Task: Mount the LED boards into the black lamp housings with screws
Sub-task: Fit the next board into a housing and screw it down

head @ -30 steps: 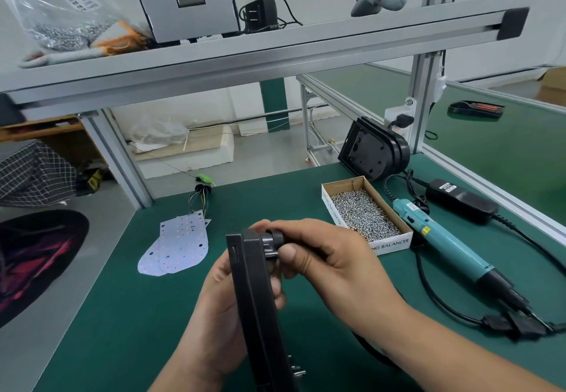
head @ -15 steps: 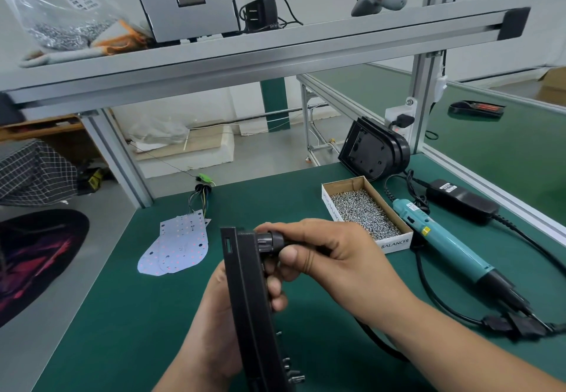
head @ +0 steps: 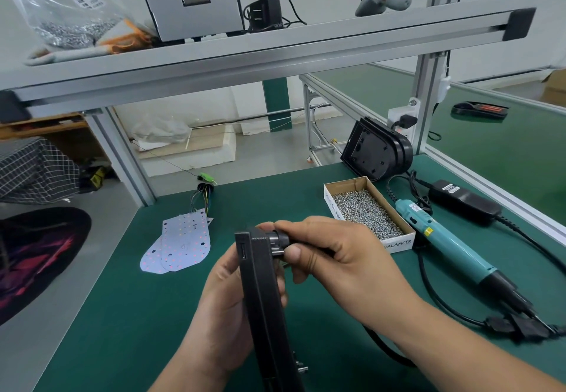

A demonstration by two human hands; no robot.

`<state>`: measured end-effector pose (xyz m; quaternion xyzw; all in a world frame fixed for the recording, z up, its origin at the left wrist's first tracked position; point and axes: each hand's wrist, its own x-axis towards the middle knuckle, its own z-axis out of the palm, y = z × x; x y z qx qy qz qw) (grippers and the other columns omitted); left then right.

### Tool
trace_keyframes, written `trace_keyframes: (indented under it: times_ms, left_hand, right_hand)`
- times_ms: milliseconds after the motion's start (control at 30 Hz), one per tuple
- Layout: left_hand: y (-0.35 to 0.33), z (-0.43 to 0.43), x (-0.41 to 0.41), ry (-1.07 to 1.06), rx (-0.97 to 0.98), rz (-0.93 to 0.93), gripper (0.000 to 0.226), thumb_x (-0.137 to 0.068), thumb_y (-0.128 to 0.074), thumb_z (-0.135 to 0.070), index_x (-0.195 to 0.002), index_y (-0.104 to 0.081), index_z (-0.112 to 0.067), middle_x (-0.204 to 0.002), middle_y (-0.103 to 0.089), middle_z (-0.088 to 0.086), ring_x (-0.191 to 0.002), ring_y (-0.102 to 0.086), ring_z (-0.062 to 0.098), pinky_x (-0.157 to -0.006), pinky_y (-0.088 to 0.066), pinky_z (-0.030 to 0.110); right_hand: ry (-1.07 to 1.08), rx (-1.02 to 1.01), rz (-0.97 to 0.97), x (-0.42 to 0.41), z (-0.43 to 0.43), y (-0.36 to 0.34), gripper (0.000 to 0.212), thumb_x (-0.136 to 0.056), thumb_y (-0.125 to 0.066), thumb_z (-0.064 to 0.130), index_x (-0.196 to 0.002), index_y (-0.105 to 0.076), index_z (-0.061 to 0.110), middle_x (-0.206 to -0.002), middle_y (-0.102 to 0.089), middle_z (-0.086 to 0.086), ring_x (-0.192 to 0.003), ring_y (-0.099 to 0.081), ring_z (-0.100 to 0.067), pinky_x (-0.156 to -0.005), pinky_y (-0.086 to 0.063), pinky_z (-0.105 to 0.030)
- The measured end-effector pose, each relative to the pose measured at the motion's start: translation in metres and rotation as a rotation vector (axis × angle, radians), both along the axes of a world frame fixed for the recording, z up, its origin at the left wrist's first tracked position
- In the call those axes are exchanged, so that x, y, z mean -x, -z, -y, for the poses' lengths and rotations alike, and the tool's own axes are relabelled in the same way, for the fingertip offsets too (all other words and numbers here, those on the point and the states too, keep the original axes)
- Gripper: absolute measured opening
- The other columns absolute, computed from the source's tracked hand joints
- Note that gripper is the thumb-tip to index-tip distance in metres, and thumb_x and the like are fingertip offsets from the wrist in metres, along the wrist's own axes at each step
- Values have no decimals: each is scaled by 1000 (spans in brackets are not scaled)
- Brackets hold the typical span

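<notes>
Lower centre of frame: black lamp housing (head: 260, 287), held edge-on to the camera, clear of the green mat (head: 122, 315). Runs lengthwise from mid-frame down to the bottom edge, leaning a little left at the top. Interior hidden at this angle.

Gripped from the left and behind by the left hand (head: 220, 309), with fingers curled round the far face and tips showing at the right edge.

Upper right side of the housing: right hand (head: 337, 257), pinching a round black plug (head: 278, 240) between thumb and forefinger, hard against the housing wall. Cannot tell whether pushing, turning or pulling. Black cable (head: 386, 352) trailing out below the right wrist.

Left of centre: LED boards (head: 180, 244), flat on the mat, overlapped, with coloured wires at the upper end. Well apart from both hands, up and left of the housing. Long axis running upper right to lower left. Nearer the left hand, though that one is busy with the housing.

Right of centre: box of screws (head: 364, 211), near the right knuckles. Just beside it, teal electric screwdriver (head: 444, 241), lying diagonally. Behind the box, a second housing (head: 376, 152), propped upright.

Judged: plug fitting under way, board mounting not yet begun. Next likely calls for laying the housing flat, then reaching up-left for a board.
</notes>
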<state>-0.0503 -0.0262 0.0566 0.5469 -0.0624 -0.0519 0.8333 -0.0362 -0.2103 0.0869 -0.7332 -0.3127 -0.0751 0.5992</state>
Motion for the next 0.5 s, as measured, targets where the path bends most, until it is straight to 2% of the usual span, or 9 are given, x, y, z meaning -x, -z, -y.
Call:
trace_keyframes:
  times_ms: [67,200,300,367,433,467,500]
  left_hand:
    - [-2,3,0,-14,39,-20,70,-46,-102,-52,-95,-76,-10,-71,-55,13,-61,-54,23,-50,-49,30]
    - [-1,6,1,-35,53,-45,72,-43,-102,-52,-93,-75,-8,-70,-56,12,-56,-56,21,-49,-50,30]
    - [-2,6,3,-38,58,-64,71,-45,-102,-49,-93,-71,-6,-70,-55,13,-59,-56,23,-49,-50,30]
    - [-1,5,2,-51,50,-55,61,-53,-99,-44,-94,-73,-8,-73,-60,11,-63,-57,23,-51,-48,30]
    - [3,3,2,-74,57,-14,33,-74,-86,-29,-97,-76,-8,-80,-68,11,-68,-64,22,-56,-51,28]
    - [3,3,2,-77,74,8,26,-80,-81,-24,-101,-78,-10,-85,-72,11,-70,-68,22,-58,-55,28]
    - [3,2,2,-86,93,26,29,-80,-84,-24,-106,-79,-13,-93,-76,12,-76,-73,23,-63,-59,30]
  right_hand:
    - [13,72,72,-1,2,-2,38,-101,-65,6,-127,-74,32,-82,-65,25,-79,-67,-7,-73,-51,-16]
    - [34,111,100,-4,5,-1,36,-101,-64,8,-128,-69,33,-86,-66,15,-76,-68,-11,-74,-54,-21]
    - [-13,17,21,-2,2,2,31,-103,-62,6,-125,-76,24,-86,-66,9,-73,-69,-8,-74,-53,-16]
    - [-48,-38,-19,-1,1,3,31,-105,-61,5,-129,-75,19,-89,-66,2,-72,-70,-8,-76,-53,-16]
    - [-53,7,-37,-4,2,3,33,-105,-62,7,-133,-74,20,-94,-67,-1,-83,-71,-11,-82,-53,-20]
    - [-43,41,-39,-6,3,2,33,-105,-64,8,-134,-74,20,-98,-68,0,-93,-70,-13,-87,-52,-23]
    - [-21,62,-38,-9,5,2,32,-103,-67,11,-133,-74,20,-104,-69,1,-105,-68,-14,-94,-51,-25]
